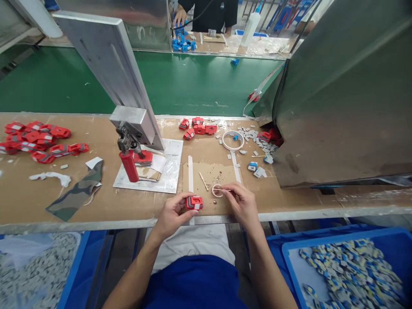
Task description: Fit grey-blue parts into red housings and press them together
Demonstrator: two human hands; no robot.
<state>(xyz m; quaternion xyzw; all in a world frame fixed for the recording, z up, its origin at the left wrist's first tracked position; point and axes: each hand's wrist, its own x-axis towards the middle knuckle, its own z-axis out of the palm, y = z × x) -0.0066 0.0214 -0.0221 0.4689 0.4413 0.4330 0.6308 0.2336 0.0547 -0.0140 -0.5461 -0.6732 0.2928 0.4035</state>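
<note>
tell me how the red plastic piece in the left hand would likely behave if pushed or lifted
The red plastic piece looks hard-edged, so probably stiff. Its blocky, angular shape suggests it would slide rather than roll. Small enough for the left hand to pinch, it is likely light.

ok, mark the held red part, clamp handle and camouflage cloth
Held red part [195, 203], head view: middle of body.
Clamp handle [129, 166], head view: grip's middle.
Camouflage cloth [78, 190], head view: central area.

a way leads over red blocks, between metal post and housing.
</note>
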